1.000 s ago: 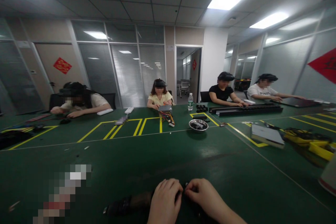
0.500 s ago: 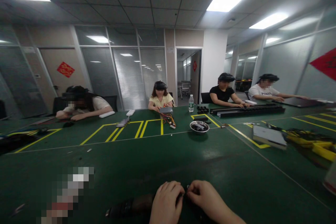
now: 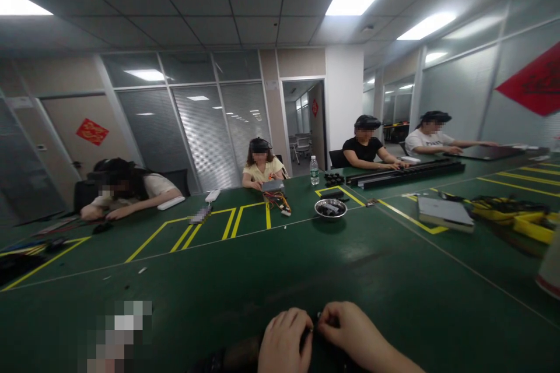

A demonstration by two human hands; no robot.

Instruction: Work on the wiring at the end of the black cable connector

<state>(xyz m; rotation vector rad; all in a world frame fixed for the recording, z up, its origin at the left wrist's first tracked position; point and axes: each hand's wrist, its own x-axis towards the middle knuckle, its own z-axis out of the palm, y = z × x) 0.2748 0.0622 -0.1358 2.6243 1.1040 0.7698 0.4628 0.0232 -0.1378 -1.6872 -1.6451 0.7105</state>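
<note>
At the near edge of the green table, my left hand (image 3: 286, 341) is closed, palm down, its fingers curled over something dark. A dark, tube-like object (image 3: 240, 354) lies against its left side, mostly cut off by the bottom of the view. My right hand (image 3: 347, 329) is just to the right, thumb and forefinger pinched at a tiny light-tipped piece (image 3: 319, 315). The fingertips of both hands nearly meet. What lies beneath the palms is hidden.
Ahead stand a metal bowl (image 3: 331, 217) of dark parts and a water bottle (image 3: 314, 171). A silver box (image 3: 445, 213) and yellow trays (image 3: 534, 226) of cables are at right. Across the table several people sit, one behind a grey box with coloured wires (image 3: 278, 201).
My view has tilted and shifted slightly, so the table things appear further left. Both hands keep their closed pose, close together.
</note>
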